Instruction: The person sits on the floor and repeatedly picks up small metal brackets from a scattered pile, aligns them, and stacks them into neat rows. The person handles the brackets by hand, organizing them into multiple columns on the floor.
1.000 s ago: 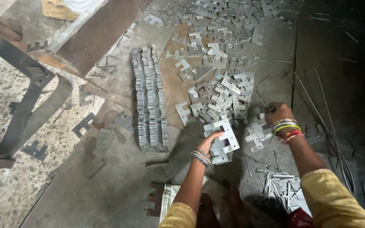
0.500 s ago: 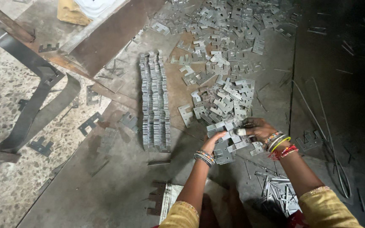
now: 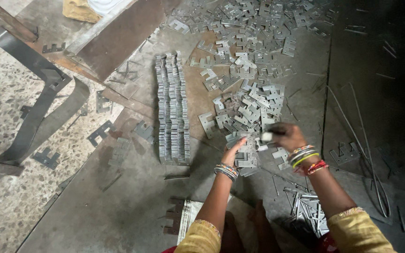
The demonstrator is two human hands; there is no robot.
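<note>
The left hand [image 3: 234, 151] grips a small stack of plates [image 3: 245, 157]; the right hand [image 3: 284, 137], at three o'clock, pinches one plate [image 3: 266, 136]. They look stiff, thin, sharp-edged: best held by flat faces.

I see silver-grey metal plates [image 3: 251, 100], mustard-yellow sleeves [image 3: 357, 232], multicoloured bangles [image 3: 305, 157], a speckled, possibly terrazzo, floor [image 3: 5, 107].

A metal workshop, with work done on the ground: loose stamped steel plates [image 3: 251, 61] lie heaped across the dusty concrete floor [image 3: 118, 206], a neat stacked row of plates [image 3: 172, 107] beside them, bent steel strips [image 3: 38, 107] and thin wire offcuts [image 3: 362, 136] near the floor's edges.
</note>
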